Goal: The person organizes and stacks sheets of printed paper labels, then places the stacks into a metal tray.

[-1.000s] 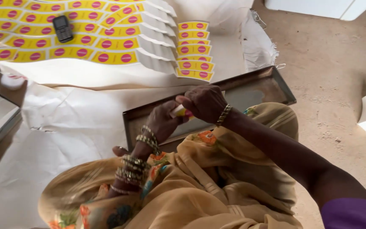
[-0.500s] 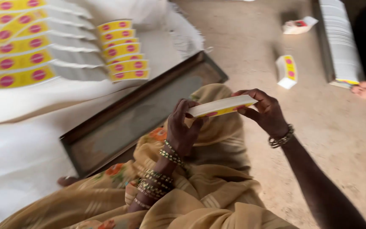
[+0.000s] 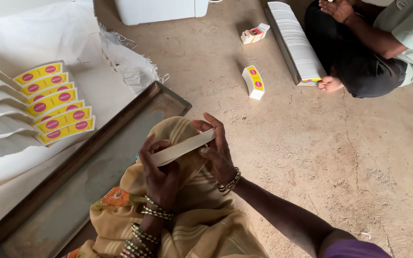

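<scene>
A thin stack of flat card blanks (image 3: 183,147), seen edge-on and pale, is held over my lap. My left hand (image 3: 159,173) grips its left end with the fingers curled over it. My right hand (image 3: 217,153) pinches the right end between thumb and fingers. Both wrists wear bangles. Below the hands lies my tan patterned cloth (image 3: 192,215).
A long dark metal tray (image 3: 87,177) lies on the left beside my lap. Yellow printed card blanks (image 3: 56,102) are fanned on a white sheet. Small folded boxes (image 3: 254,81) stand on the dirt floor. Another person (image 3: 374,43) sits at the top right beside a long stack of blanks (image 3: 296,45).
The view has swung right, bringing the seated person into sight. My hands lifted the stack off the tray area and now hold it flat between them over my lap.
</scene>
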